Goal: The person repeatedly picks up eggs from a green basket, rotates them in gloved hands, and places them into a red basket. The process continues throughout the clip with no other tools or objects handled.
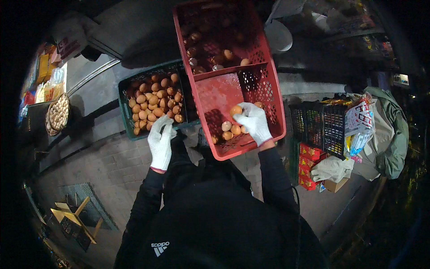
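Observation:
My right hand (256,123), in a white knit glove, holds a brown egg (236,110) by its fingertips over the near compartment of a red plastic crate (220,88). Beneath that hand several brown eggs (227,135) lie in the compartment's near end. More eggs (228,54), some pale, are scattered in the shadowed far compartment. To the left, a dark green plastic crate (122,112) carries a heap of brown eggs (154,101). My gloved left hand (160,143) is at this crate's near edge, fingers slightly apart, with no egg visible in it.
A basket of pale eggs (57,114) stands at far left. On the right are a black plastic crate (315,126), red boxes (307,164) and a green-grey tarp (391,134). A wooden-framed stand (75,222) is on the paved ground (111,175) at lower left.

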`<state>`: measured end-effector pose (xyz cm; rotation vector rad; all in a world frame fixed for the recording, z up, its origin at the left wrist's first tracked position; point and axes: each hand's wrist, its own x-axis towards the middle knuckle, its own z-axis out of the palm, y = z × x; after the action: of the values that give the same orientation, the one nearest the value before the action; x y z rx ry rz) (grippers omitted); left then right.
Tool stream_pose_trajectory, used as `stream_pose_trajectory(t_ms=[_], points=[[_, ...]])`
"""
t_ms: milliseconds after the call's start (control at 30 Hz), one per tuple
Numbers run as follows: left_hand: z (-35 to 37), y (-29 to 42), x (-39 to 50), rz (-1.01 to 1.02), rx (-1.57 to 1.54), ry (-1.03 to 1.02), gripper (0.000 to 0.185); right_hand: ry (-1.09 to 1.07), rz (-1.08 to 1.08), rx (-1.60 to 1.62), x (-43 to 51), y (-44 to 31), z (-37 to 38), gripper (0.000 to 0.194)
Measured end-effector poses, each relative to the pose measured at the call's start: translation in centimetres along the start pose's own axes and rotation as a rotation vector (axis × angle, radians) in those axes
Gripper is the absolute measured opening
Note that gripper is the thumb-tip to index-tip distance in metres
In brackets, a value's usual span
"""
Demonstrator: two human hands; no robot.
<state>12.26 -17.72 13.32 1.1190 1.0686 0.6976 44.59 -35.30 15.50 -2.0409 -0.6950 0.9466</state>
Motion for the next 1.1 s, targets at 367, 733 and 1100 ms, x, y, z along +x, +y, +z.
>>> stream_pose_trajectory(t_ms=[367, 733, 1100], points=[[12.2, 11.0, -2.3, 0.702, 0.025, -0.486, 0.066, -0.247, -0.041, 0.680, -7.3, -8.2, -0.5, 0.035], [12.3, 10.4, -1.7, 0.712, 0.206, -0.721, 0.062, -0.407, 0.145, 1.230, -10.3, -9.1, 4.1, 0.026], [10.6, 7.7, -2.2, 0.551, -0.077, -0.628, 0.085, -0.230, -0.092, 0.607, -9.5, -12.1, 5.3, 0.033]])
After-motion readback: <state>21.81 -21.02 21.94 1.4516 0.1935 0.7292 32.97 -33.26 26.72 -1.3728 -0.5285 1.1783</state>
